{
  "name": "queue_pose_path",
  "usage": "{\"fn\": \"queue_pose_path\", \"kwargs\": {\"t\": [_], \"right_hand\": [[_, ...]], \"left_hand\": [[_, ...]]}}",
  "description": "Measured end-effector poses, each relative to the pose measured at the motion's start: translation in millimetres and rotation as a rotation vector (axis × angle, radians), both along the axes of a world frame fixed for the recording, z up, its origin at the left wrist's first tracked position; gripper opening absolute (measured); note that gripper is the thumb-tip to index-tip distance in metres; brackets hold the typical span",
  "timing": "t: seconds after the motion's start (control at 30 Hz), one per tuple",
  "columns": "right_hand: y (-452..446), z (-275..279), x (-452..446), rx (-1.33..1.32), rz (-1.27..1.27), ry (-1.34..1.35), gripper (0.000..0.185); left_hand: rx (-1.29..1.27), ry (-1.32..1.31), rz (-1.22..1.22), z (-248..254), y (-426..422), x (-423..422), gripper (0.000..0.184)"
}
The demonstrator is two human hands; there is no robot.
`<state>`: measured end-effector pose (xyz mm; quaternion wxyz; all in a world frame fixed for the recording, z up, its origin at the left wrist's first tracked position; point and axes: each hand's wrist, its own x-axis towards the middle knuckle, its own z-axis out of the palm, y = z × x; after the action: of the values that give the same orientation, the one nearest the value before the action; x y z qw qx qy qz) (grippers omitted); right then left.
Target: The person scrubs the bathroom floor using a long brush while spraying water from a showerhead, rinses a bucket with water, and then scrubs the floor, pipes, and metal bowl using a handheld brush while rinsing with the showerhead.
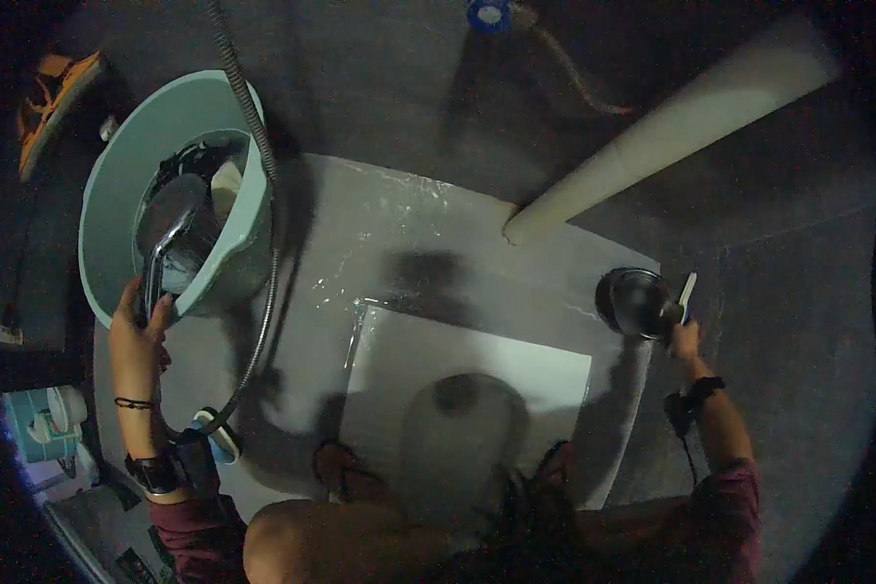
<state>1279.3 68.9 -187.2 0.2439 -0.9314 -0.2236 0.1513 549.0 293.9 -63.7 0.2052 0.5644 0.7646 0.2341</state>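
My left hand (138, 321) is closed around the chrome handle of a shower head (173, 234), which tilts into a pale green bucket (253, 219). Inside the bucket lie dark wet cloth (200, 156) and a pale piece (226, 185). A metal hose (271, 263) hangs along the bucket's right side. Far to the right, my right hand (686, 339) is closed on a thing with a narrow white strip (689, 292); its kind is unclear. Beside that hand is a round black vessel (633, 300) with a shiny rim, whose contact with my fingers I cannot make out.
A thick pale pipe (642, 136) slants up from the floor's back edge. Between my feet in flip-flops (346, 472) and the wet floor (380, 214) is a white panel (545, 375). A blue-and-white item (216, 435) lies left; an orange shoe (54, 112) is upper left.
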Motion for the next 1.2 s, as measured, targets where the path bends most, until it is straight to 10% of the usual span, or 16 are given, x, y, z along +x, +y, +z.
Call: {"fn": "queue_pose_path", "kwargs": {"t": [0.13,0.2,0.33,0.4,0.5,0.63,0.77,0.9,0.97,1.2], "right_hand": [[-35.9,-51.5,36.1,0.248,0.091,0.273,0.024],[-10.1,-12.7,-23.8,-0.049,-0.192,0.256,0.024],[-40.7,-51.8,13.1,-0.227,0.058,0.415,0.024],[-27.5,-30.7,-34.0,-0.294,0.130,-0.686,0.024],[14.5,22.0,-106.0,0.156,0.332,-0.300,0.028],[90.4,48.9,-214.7,-0.278,0.930,-0.374,0.040],[168.7,20.4,-304.0,-0.050,0.803,0.196,0.045],[243.1,-28.9,-363.5,0.362,1.178,-0.229,0.048],[275.5,-41.7,-384.1,0.127,1.259,-0.344,0.049],[269.1,-53.2,-346.7,0.093,0.907,-0.329,0.039]], "left_hand": [[-0.059,-0.005,0.011,3.3,-0.8,2.3,0.044],[-0.041,-0.006,0.015,-3.3,0.1,-3.6,0.044],[0.061,0.152,-0.110,-8.1,-2.8,-8.1,0.045],[0.071,0.123,-0.133,3.3,-6.4,2.6,0.043],[0.062,0.105,-0.153,12.9,-9.6,8.6,0.042],[0.131,0.096,-0.147,-1.3,-6.1,7.6,0.043],[0.144,0.090,-0.133,-0.5,-6.0,12.4,0.044],[0.153,0.097,-0.113,2.8,-4.2,11.9,0.043],[0.118,0.072,-0.105,2.4,-3.4,10.4,0.043],[0.078,-0.122,-0.045,0.7,-5.7,12.8,0.044]]}}
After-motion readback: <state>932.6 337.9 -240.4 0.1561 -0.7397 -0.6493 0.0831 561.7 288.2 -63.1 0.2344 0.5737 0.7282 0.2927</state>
